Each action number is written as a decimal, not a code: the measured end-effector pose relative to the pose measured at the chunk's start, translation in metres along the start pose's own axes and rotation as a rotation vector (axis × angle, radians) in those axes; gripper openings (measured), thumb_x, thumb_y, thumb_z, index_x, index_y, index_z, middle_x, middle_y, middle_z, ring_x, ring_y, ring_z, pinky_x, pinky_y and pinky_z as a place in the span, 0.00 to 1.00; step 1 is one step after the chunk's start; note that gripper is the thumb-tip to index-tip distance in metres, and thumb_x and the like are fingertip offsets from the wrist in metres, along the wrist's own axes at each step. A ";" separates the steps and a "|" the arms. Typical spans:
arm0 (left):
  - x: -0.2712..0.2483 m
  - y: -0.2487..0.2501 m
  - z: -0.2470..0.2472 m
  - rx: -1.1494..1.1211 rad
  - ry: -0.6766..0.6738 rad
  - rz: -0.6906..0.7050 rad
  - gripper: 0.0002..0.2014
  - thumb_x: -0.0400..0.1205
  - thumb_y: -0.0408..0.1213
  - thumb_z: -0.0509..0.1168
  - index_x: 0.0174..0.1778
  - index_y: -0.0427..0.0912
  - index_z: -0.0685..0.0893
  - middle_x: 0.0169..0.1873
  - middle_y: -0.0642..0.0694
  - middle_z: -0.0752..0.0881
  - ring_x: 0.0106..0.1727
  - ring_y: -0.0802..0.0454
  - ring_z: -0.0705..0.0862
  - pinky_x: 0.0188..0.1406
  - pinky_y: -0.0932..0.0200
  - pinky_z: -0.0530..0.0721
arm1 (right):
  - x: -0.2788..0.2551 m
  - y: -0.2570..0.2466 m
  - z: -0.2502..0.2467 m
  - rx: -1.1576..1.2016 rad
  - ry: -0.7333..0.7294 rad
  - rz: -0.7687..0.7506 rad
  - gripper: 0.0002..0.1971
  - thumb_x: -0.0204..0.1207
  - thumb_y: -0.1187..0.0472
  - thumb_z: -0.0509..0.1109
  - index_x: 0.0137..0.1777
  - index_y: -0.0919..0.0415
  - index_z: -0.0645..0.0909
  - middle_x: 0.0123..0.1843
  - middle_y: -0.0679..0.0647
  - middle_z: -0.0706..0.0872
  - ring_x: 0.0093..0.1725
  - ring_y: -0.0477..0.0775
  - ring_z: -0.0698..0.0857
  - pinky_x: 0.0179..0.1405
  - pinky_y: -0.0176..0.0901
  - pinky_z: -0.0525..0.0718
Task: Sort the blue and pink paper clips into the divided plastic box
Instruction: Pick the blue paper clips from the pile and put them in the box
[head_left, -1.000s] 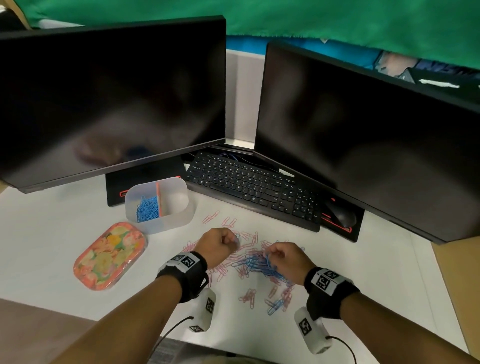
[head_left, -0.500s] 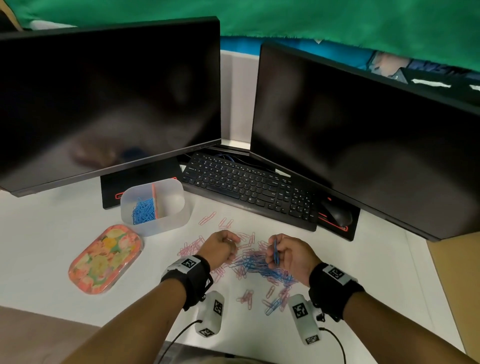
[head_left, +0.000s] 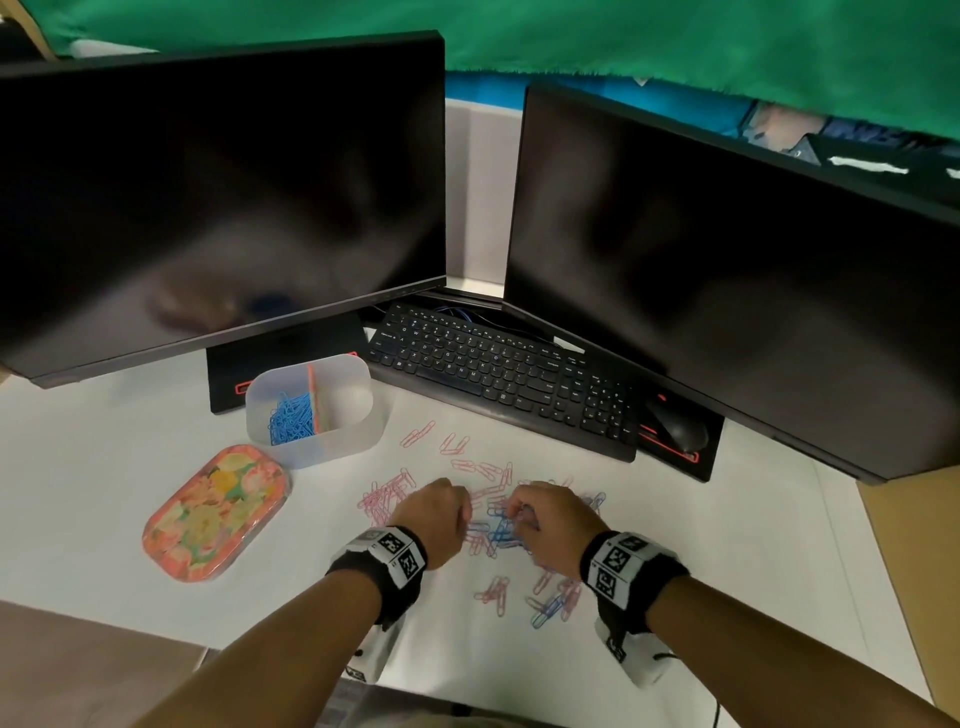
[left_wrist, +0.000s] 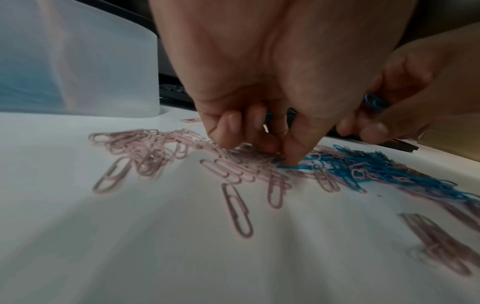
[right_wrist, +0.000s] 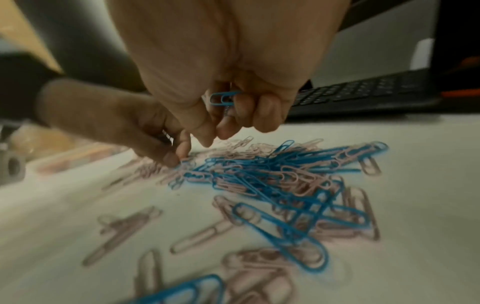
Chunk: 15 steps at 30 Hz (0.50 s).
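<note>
Gripped a blue paper clip (right_wrist: 223, 98) in the curled fingers of the right hand (right_wrist: 233, 61), long axis lying roughly level across the right wrist view, one rounded end poking out to the left. Hovered just above the pile (right_wrist: 272, 174) at frame centre, thumb tip pointing down but seemingly short of the tangle.

Pinched down with thumb and forefinger of the left hand (left_wrist: 259, 72) onto an edge clip (left_wrist: 293, 164), also blue, lying flat where the pink clips (left_wrist: 145, 148) met the blue ones. Caught a glimpse of more blue between the other curled left fingers; could not tell how many were tucked there.

Kept both fists close together, low in the middle of the head view, over the mixed heap on the white table (head_left: 104, 467).

Saw the box (head_left: 332, 447) up and to the left of both hands, well apart from the pile, with the left hand (head_left: 436, 519) nearer than the right hand (head_left: 556, 525). Counted a heap of sorted blue clips (head_left: 291, 421) in its left compartment, beside the orange divider (head_left: 314, 395); made out no pink in the right one.

Judged the coming carry as a short trip up-left, easiest for the left hand.

Noted a flowered lid (head_left: 215, 512) left of the hands and a keyboard (head_left: 498, 374) beyond the pile.
</note>
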<state>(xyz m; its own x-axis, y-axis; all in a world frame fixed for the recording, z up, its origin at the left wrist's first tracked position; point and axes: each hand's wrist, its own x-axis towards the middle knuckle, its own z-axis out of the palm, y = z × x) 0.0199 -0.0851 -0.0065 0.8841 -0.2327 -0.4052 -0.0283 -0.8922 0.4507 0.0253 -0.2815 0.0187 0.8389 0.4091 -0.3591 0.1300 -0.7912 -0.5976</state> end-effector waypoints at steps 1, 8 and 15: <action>0.000 -0.001 0.000 -0.009 0.007 -0.002 0.07 0.79 0.35 0.59 0.47 0.47 0.82 0.47 0.47 0.81 0.48 0.46 0.83 0.49 0.55 0.84 | 0.003 -0.001 0.001 -0.074 -0.010 -0.048 0.07 0.78 0.63 0.64 0.51 0.52 0.80 0.42 0.40 0.74 0.43 0.45 0.77 0.42 0.34 0.77; -0.004 -0.006 -0.005 -0.119 0.080 -0.012 0.07 0.81 0.33 0.57 0.48 0.45 0.80 0.43 0.46 0.85 0.44 0.47 0.84 0.45 0.56 0.83 | 0.014 -0.010 0.008 -0.348 -0.138 -0.244 0.11 0.79 0.61 0.65 0.59 0.59 0.83 0.54 0.53 0.77 0.51 0.55 0.80 0.50 0.46 0.82; -0.004 -0.010 -0.007 -0.168 0.147 -0.057 0.08 0.79 0.30 0.57 0.45 0.45 0.80 0.39 0.49 0.84 0.43 0.48 0.83 0.42 0.58 0.82 | 0.018 -0.009 0.008 -0.265 -0.119 -0.156 0.06 0.77 0.63 0.64 0.45 0.59 0.83 0.48 0.50 0.78 0.43 0.52 0.79 0.47 0.44 0.81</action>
<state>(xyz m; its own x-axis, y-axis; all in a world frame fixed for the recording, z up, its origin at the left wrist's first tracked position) 0.0203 -0.0723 -0.0044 0.9409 -0.1136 -0.3191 0.0910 -0.8226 0.5613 0.0350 -0.2635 0.0119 0.7320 0.5729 -0.3687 0.3987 -0.7990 -0.4501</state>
